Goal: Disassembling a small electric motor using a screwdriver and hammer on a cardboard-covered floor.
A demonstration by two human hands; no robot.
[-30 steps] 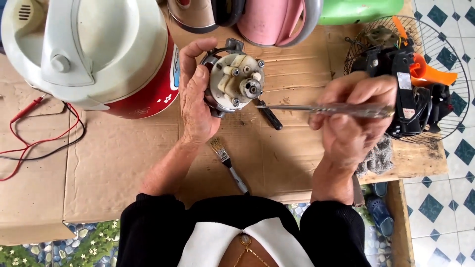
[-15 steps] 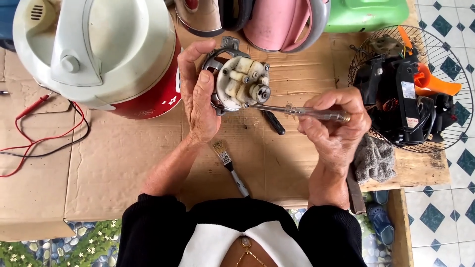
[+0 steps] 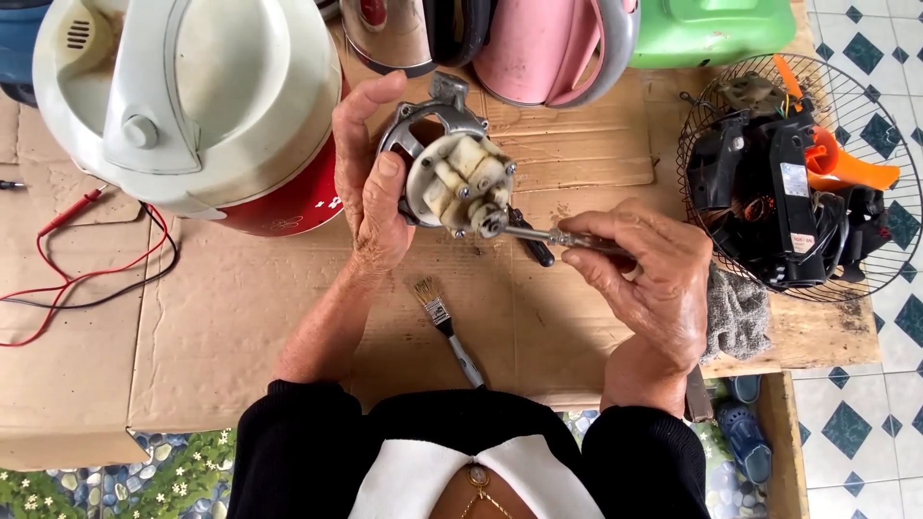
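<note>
Screwdriver (image 3: 567, 236) handle hidden in closed right hand (image 3: 644, 279); left hand (image 3: 370, 192) gripping motor (image 3: 452, 173).

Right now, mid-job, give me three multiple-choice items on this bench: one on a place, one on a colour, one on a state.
1. Where does the small brush lie?
A. on the cardboard between the two forearms
B. inside the wire fan guard
C. on top of the white and red cooker

2. What colour is the plastic part at the right rim of the wire fan guard?
A. blue
B. orange
C. yellow

3. How is the motor assembly kept?
A. flat on the cardboard, untouched
B. hanging from the red lead
C. held up in the left hand

Answers:
1 A, the brush rests on bare cardboard near the person's chest.
2 B, an orange piece sticks out by the black parts.
3 C, the left fingers wrap it while the right hand brings a screwdriver to its front.
</note>
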